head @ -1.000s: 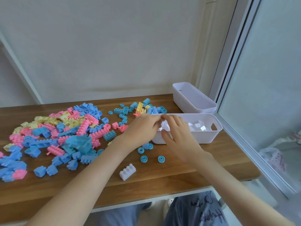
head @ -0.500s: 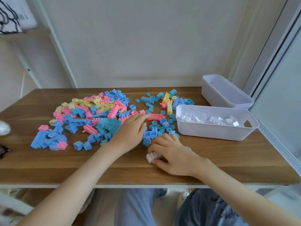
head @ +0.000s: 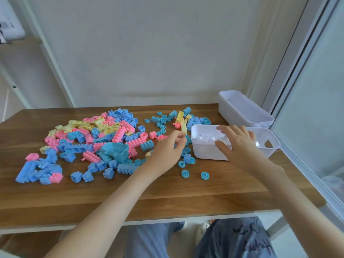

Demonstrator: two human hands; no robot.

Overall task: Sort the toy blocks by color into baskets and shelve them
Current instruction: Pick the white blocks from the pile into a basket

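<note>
Wooden table (head: 167, 198) under white basket (head: 206, 152). Pink, blue and yellow toy blocks (head: 104, 135) heaped left of basket. Stacked empty baskets (head: 242, 112) just behind it. White blocks (head: 204, 137) inside. Right hand (head: 240, 146) over basket, fingers spread, holding nothing. Left hand (head: 167, 149) just left of basket, fingers curled; cannot tell if gripping. Blue wheels (head: 185, 173) scattered in front.

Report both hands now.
Left hand: fingers curled; whether it holds anything cannot be told.
Right hand: open, fingers spread over the white basket.

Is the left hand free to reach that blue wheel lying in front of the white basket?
Likely yes: the blue wheel sits uncovered on bare table near the left hand; only another wheel lies between.
</note>
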